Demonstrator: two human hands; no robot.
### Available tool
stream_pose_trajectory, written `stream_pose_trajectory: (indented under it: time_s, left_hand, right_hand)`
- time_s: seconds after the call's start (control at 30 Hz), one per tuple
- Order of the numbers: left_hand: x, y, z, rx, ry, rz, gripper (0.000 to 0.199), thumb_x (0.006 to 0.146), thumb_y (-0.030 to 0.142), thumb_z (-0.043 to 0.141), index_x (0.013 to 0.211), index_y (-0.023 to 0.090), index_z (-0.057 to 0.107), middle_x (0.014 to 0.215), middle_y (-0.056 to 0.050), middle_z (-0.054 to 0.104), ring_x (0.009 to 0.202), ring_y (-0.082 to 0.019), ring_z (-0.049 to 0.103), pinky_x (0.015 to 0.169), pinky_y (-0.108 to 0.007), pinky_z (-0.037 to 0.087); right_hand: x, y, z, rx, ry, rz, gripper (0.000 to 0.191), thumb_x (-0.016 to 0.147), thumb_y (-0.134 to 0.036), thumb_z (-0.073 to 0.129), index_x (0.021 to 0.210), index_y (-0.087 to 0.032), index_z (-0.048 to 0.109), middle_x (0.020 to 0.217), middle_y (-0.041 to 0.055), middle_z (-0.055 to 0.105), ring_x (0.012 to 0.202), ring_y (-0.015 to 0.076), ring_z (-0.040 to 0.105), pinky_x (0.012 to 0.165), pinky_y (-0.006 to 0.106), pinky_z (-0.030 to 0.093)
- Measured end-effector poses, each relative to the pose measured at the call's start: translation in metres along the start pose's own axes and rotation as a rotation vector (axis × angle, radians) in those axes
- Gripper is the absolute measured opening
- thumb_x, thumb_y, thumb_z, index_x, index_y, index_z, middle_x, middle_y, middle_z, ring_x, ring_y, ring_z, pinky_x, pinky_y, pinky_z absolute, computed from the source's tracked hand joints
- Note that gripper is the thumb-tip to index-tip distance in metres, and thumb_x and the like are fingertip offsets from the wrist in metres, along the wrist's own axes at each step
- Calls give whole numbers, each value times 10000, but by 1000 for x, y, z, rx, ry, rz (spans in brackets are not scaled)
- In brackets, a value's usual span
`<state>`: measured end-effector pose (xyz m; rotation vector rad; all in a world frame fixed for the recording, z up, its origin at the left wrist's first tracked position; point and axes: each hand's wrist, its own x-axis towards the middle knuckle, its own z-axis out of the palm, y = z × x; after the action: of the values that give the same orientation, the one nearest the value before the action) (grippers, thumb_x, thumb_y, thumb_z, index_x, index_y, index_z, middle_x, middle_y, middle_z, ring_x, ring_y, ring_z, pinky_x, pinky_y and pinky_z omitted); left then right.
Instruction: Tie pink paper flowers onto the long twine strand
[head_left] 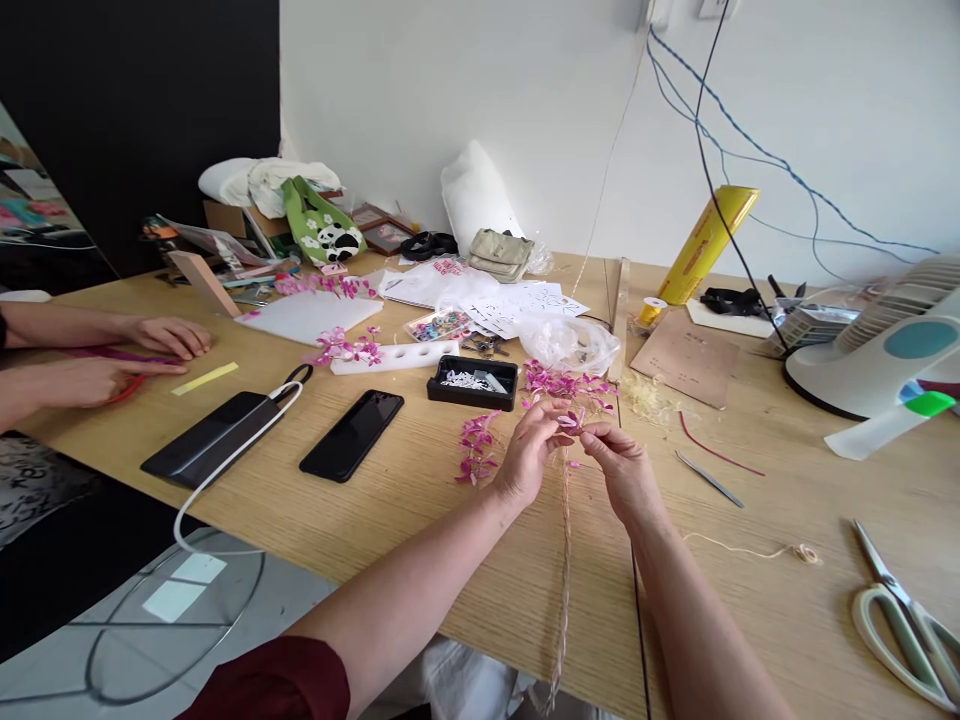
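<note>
Above the table, my left hand [532,450] pinches a small pink artificial flower [571,420] from the left side. My right hand [619,468] has thumb and forefinger closed at the right side of that flower. Below the two hands a pale braided cord [565,570] runs down past the table's front edge; whether it joins the flower I cannot tell. A bunch of pink flowers [480,445] lies just left of my left hand. Another pink flower cluster [566,383] lies right behind my fingers.
Near my hands are a black tray [472,383] of small white pieces, a phone [352,435], tweezers [709,478], scissors [896,610] and a fan [877,340]. A power bank [210,437] with a white cable sits left. Another person's hands [150,355] rest at the far left.
</note>
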<state>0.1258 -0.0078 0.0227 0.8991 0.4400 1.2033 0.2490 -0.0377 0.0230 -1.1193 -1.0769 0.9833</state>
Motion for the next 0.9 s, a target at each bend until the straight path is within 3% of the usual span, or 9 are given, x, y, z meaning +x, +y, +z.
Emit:
stream_pose_trajectory:
  time_s: [0.17, 0.27, 0.43, 0.63, 0.9]
  left_hand:
    - [-1, 3, 2, 84, 7, -16, 271, 783, 377, 536, 933, 163, 608, 905, -44, 584, 803, -111, 527, 699, -216, 409]
    - [-1, 3, 2, 158, 1, -3, 204, 748, 324, 595, 864, 157, 608, 836, -25, 577, 762, -97, 514, 686, -205, 396]
    - [1, 1, 1, 245, 18, 84, 146, 725, 283, 623, 757, 148, 577, 716, 9, 550, 652, -74, 482, 656, -206, 398]
    - [3, -1, -2, 431, -43, 166, 107, 755, 249, 579, 779, 145, 569, 741, -9, 583, 718, -106, 547, 713, -239, 439]
    - [-1, 0, -1, 488, -98, 155, 98, 772, 243, 558, 790, 147, 560, 745, -11, 576, 715, -108, 558, 684, -229, 451]
  right_hand:
    - [0, 3, -1, -13, -23, -30, 92, 678, -311, 694, 720, -230, 679, 733, -11, 652, 699, 137, 557, 694, 277, 426]
    - [1, 5, 0, -9, -28, -34, 96, 677, -314, 698, 717, -230, 675, 706, -15, 637, 662, 130, 544, 638, 265, 423]
    - [2, 6, -1, -67, -43, -50, 105, 695, -319, 673, 714, -220, 648, 724, -6, 630, 687, 140, 547, 671, 284, 435]
    - [0, -3, -6, -221, 2, -101, 197, 749, -366, 600, 862, -208, 633, 810, 21, 625, 775, 161, 554, 734, 308, 439]
    - [-2, -5, -1, -90, 26, -40, 181, 711, -372, 651, 698, -192, 637, 631, 1, 603, 606, 121, 532, 585, 253, 427]
